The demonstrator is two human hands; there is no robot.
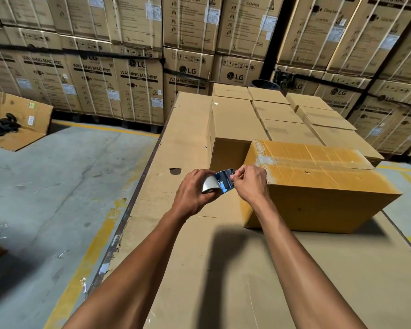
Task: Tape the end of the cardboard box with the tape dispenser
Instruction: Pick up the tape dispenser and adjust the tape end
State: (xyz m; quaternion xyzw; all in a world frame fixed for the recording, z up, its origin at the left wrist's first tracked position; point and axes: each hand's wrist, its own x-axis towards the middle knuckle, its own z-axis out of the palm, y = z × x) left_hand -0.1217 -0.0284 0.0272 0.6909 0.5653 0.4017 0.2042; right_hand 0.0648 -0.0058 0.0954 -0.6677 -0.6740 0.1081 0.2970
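Note:
A yellowish cardboard box [318,186] lies on a cardboard-covered table [188,257], its flaps shut and a strip of clear tape running along its top seam. Just left of its near corner, my left hand [192,193] grips the tape dispenser [217,182], a roll of clear tape with a shiny metal blade. My right hand [249,182] pinches the loose end of the tape at the dispenser's blade, right beside the box's left end. Both hands hover a little above the table.
Several closed brown boxes [282,115] are lined up behind the yellowish one. Stacks of washing machine cartons [128,79] wall the back. A flattened carton with black straps [10,124] lies on the concrete floor at the left. The table's left edge [133,198] drops to the floor.

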